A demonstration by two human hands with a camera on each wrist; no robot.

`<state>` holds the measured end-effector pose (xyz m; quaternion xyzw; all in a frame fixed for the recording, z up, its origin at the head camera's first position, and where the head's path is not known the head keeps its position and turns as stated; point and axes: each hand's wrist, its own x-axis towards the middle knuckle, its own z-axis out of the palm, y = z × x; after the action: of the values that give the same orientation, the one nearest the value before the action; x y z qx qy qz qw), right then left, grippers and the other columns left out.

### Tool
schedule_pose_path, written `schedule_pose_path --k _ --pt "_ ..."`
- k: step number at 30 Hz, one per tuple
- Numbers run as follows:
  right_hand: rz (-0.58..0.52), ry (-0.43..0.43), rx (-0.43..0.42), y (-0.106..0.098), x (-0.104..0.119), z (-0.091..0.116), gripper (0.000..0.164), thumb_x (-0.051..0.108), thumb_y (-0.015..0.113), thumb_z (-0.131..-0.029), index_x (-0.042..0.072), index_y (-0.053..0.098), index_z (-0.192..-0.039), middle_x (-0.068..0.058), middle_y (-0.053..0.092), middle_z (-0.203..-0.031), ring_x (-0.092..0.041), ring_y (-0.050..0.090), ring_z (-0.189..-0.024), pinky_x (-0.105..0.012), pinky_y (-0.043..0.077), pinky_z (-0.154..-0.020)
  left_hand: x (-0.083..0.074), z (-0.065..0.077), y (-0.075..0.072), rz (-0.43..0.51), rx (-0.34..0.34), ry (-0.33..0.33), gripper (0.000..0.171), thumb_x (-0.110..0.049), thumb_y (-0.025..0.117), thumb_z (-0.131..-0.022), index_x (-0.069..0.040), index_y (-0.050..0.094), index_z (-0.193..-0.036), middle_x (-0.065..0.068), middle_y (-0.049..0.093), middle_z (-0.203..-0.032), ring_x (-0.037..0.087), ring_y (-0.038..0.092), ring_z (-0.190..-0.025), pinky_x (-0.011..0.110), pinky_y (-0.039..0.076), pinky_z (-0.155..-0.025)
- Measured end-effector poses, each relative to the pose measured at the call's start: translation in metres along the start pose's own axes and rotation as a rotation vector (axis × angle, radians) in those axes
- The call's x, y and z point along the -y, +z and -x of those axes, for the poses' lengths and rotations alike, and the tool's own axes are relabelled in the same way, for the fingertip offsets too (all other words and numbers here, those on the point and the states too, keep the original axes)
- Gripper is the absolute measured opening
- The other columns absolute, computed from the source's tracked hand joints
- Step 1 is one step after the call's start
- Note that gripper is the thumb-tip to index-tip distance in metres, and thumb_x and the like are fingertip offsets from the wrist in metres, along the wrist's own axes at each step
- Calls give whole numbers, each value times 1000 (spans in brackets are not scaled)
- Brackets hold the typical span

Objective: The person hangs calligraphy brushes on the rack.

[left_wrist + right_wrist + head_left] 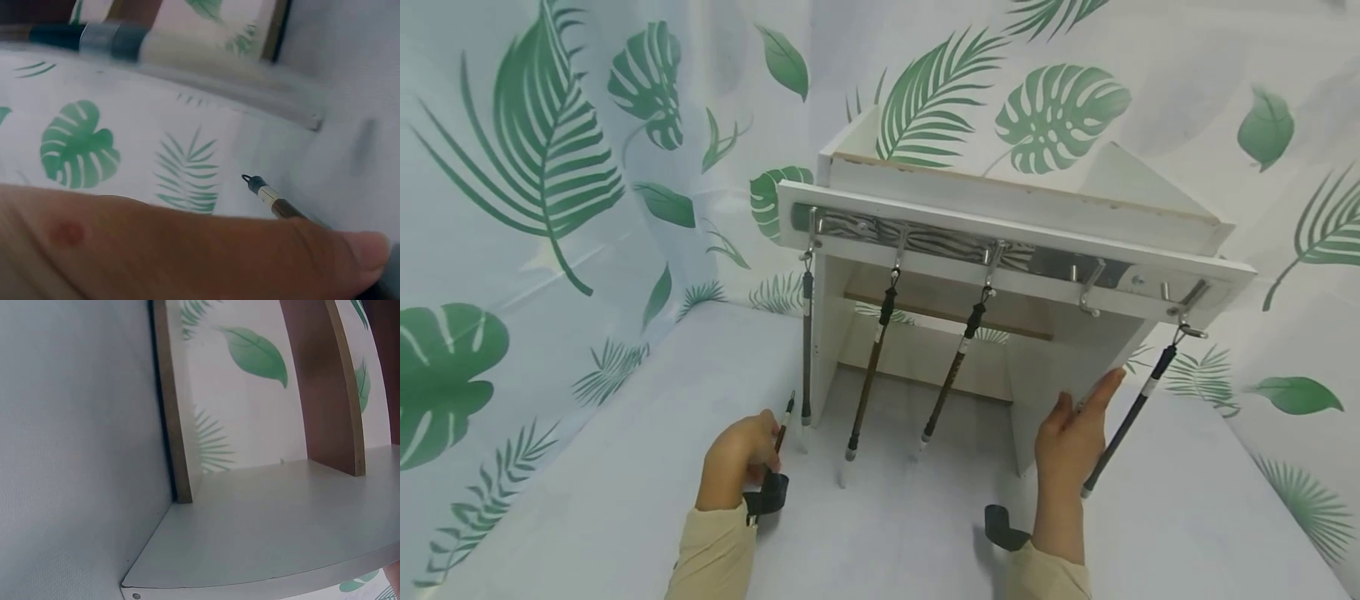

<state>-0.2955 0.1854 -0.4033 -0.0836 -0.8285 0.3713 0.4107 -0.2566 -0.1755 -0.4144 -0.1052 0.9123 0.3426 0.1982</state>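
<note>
In the head view, my left hand (741, 450) pinches a slim writing brush (786, 421). The brush leans upward, its small hanging loop at the top; its lower end is hidden by the hand. A white shelf unit (1000, 212) with a hook rail (925, 242) stands ahead. My right hand (1075, 433) grips the front edge of the unit's right side panel (1067, 350), thumb inside and fingers outside. Brushes hang from the rail, among them a left one (807, 350), a brown one (870, 375), a third (953, 375) and a right one (1129, 421).
Between the third brush and the right one sits a metal hook (1092, 287). A wooden-edged board (947, 315) crosses the unit's inside. White cloth (880, 533) covers the table, and a leaf-patterned backdrop (715, 50) surrounds it. Close to the left wrist camera hangs a pale-tipped brush (187, 59).
</note>
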Motion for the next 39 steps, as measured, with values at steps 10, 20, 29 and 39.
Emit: schedule_pose_path --k 10,20,29,39 --pt "-3 3 -33 -10 -5 -5 64 14 39 -97 26 2 -147 -26 34 -141 -49 41 -120 -63 34 -93 -10 20 -26 61 -115 179 53 -1 57 -82 -1 35 -129 14 57 -90 20 58 -64 32 51 -55" --pt "-19 3 -58 -11 -6 -6 63 12 40 -96 23 5 -148 -28 36 -139 -49 43 -118 -63 35 -92 -24 43 -42 65 -226 327 55 -5 51 -86 -4 26 -136 16 56 -102 16 60 -63 33 47 -60" --pt "-15 -14 -61 -5 -6 -3 66 10 42 -95 23 5 -148 -29 38 -137 -51 44 -116 -63 37 -89 -35 90 -50 136 -388 532 52 -11 52 -90 -10 28 -136 11 54 -104 19 60 -86 33 50 -68" --pt "-6 -37 -50 1 -5 5 69 9 40 -96 34 0 -146 -32 39 -135 -52 46 -112 -63 39 -86 -67 120 -17 200 -572 1131 54 7 64 -78 -6 45 -127 2 59 -87 7 61 -75 18 52 -61"
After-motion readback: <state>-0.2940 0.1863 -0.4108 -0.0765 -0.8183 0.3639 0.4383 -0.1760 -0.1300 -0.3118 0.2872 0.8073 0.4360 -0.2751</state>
